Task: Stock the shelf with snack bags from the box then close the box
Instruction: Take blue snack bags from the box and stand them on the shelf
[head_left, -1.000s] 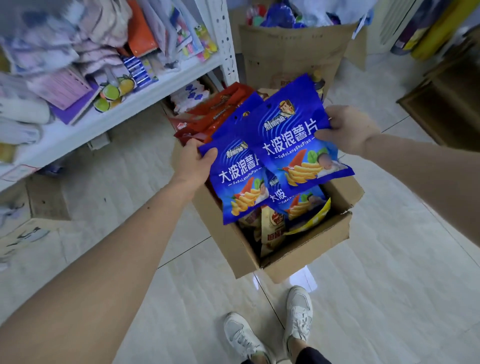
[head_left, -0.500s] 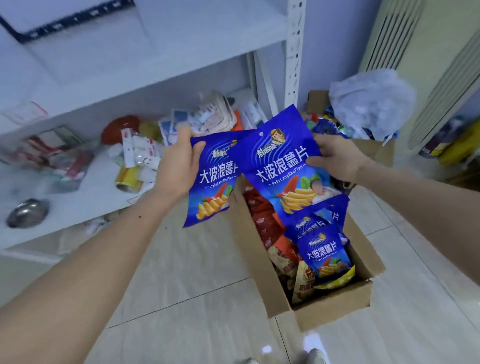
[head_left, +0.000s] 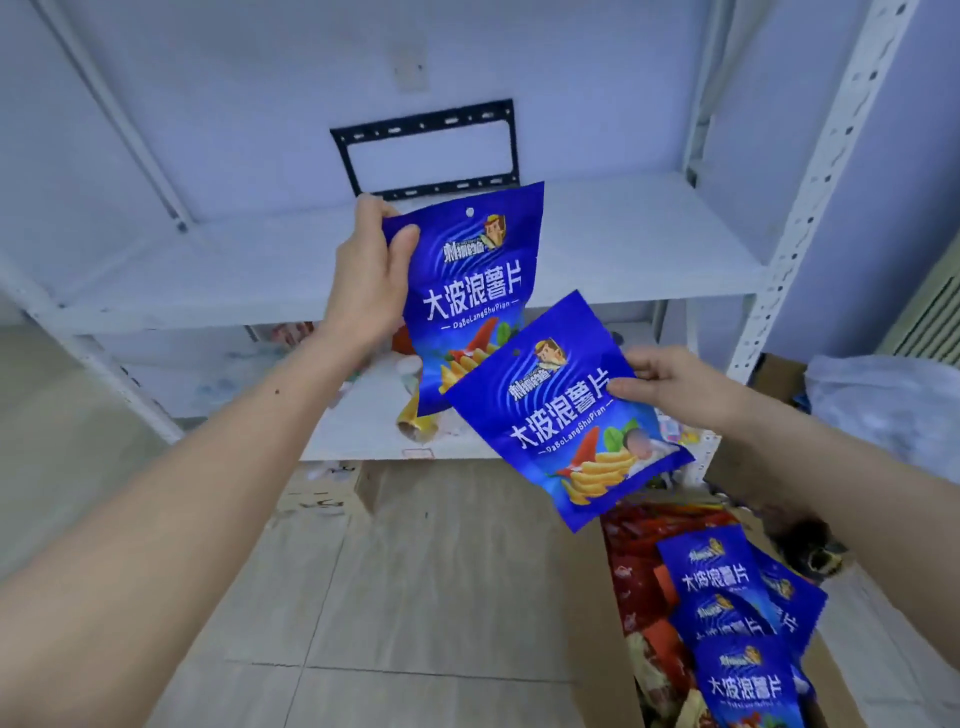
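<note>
My left hand (head_left: 366, 283) grips the top left corner of a blue snack bag (head_left: 470, 280), held upright in front of the white shelf board (head_left: 649, 249). A second blue snack bag (head_left: 563, 415) is pinched by its right edge in my right hand (head_left: 670, 384); it hangs lower, tilted, and overlaps the first bag's bottom. The cardboard box (head_left: 621, 660) sits on the floor at the lower right, open, with several more blue bags (head_left: 727, 597) and red packets (head_left: 634, 545) inside.
The white metal rack has a perforated upright (head_left: 810, 208) on the right. A lower shelf (head_left: 363, 415) carries mixed small goods. A black frame (head_left: 426, 150) leans at the back wall. A second box with a plastic bag (head_left: 883, 400) stands at the right.
My view has swung up from the box to the rack. Both hands have lifted the two blue bags, the left one now higher and level with the bare upper shelf board.
</note>
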